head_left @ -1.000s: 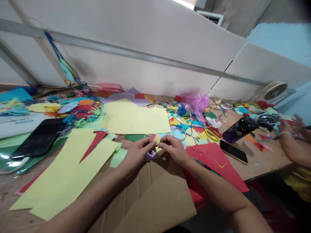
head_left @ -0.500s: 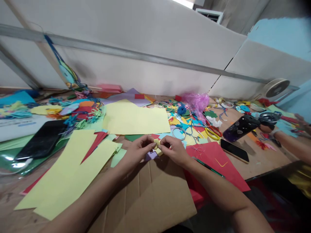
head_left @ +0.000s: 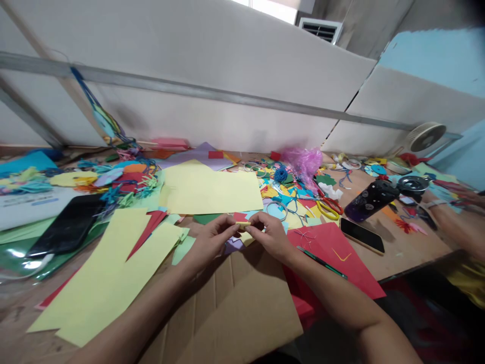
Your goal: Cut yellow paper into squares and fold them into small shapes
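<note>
Between my two hands is a small piece of yellow paper, seen nearly edge-on as a narrow strip. My left hand pinches its left end with thumb and fingers, and my right hand pinches the right end. Both hands are above the far edge of a brown cardboard sheet. Just below the fingers lie a purple paper scrap and another yellow scrap, partly hidden by my right hand. A large pale yellow paper sheet lies beyond the hands.
To the left are yellow strips and a black phone. On the right lie red paper, a green pen, yellow-handled scissors, another phone and a dark bottle. Another person's arm reaches in at far right.
The small yellow paper has turned between my fingers, from a tilted, upright piece to a level, narrow strip. My hands stay close together in about the same place. The view has shifted slightly.
</note>
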`<act>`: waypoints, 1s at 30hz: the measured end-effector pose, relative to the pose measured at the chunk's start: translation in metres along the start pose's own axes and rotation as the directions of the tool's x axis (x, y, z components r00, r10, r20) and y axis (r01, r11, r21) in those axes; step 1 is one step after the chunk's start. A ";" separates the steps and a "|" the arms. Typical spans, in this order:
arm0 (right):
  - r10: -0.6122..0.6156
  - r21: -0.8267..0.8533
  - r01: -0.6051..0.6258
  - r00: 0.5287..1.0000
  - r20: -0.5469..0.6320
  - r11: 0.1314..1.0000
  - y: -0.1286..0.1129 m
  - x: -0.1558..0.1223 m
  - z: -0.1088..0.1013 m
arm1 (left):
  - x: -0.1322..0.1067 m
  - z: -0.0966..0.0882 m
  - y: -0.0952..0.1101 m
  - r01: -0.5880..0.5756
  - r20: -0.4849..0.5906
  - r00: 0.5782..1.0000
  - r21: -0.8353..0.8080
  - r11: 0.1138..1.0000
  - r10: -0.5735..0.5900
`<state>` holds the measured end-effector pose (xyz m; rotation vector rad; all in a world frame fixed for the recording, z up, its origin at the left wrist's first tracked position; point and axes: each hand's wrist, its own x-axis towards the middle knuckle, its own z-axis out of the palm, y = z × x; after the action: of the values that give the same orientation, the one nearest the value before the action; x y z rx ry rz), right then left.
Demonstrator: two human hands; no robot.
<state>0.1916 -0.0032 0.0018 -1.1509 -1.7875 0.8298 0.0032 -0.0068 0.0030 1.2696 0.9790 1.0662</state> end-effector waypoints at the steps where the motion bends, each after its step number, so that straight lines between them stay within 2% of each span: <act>1: 0.001 0.028 -0.001 1.000 -0.003 1.000 0.000 0.000 0.000 | 0.000 0.000 0.000 -0.003 -0.007 1.000 -0.005 1.000 0.003; 8: -0.008 0.093 0.008 1.000 0.001 0.996 0.000 -0.003 0.000 | -0.002 0.005 0.001 0.002 -0.037 0.999 -0.026 1.000 -0.003; 13: 0.026 0.173 -0.028 1.000 0.013 0.985 -0.004 -0.004 -0.003 | -0.001 0.001 0.005 -0.038 -0.002 0.999 0.030 0.999 0.038; 17: 0.070 0.223 -0.077 0.997 0.040 0.972 -0.004 -0.004 -0.001 | -0.001 0.000 0.005 -0.026 -0.031 0.999 0.004 1.000 0.026; 23: 0.073 0.115 -0.080 0.995 0.066 0.990 0.003 -0.003 0.003 | -0.001 0.004 0.001 -0.023 -0.118 0.993 -0.012 1.000 0.022; 30: 0.019 0.026 -0.021 0.996 0.085 0.999 0.007 -0.003 0.002 | -0.001 -0.001 -0.003 -0.005 -0.006 1.000 0.086 0.996 0.006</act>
<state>0.1935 -0.0032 -0.0057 -1.1333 -1.8312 0.9241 0.0023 -0.0070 -0.0002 1.3404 1.0363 1.0421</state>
